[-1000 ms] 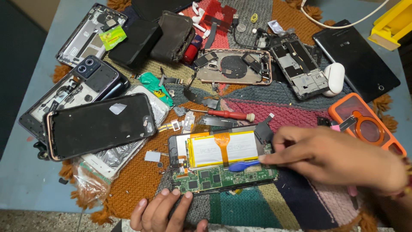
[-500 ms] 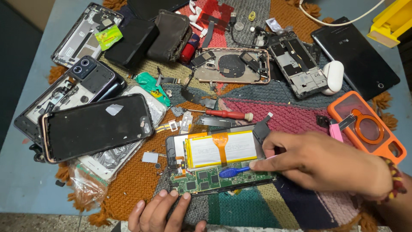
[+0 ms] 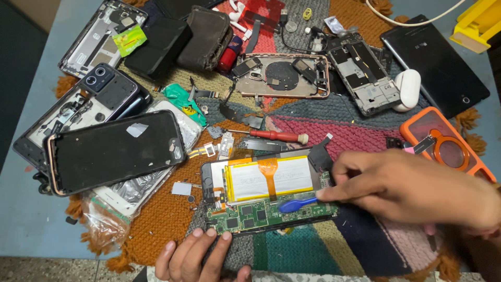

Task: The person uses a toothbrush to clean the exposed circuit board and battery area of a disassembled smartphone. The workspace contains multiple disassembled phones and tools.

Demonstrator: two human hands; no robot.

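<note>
Near the middle of the woven mat (image 3: 156, 230) lies the opened phone (image 3: 269, 193), its white battery (image 3: 269, 180) above a green circuit board (image 3: 261, 214). I have my right hand (image 3: 412, 188) pinched shut on a blue pry tool (image 3: 297, 203), whose tip rests on the board just below the battery. My left hand (image 3: 195, 258) sits at the phone's lower edge, fingers loosely spread and touching it. A red screwdriver (image 3: 274, 136) lies just above the phone.

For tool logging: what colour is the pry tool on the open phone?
Blue, clearest in the head view: pry tool.
</note>
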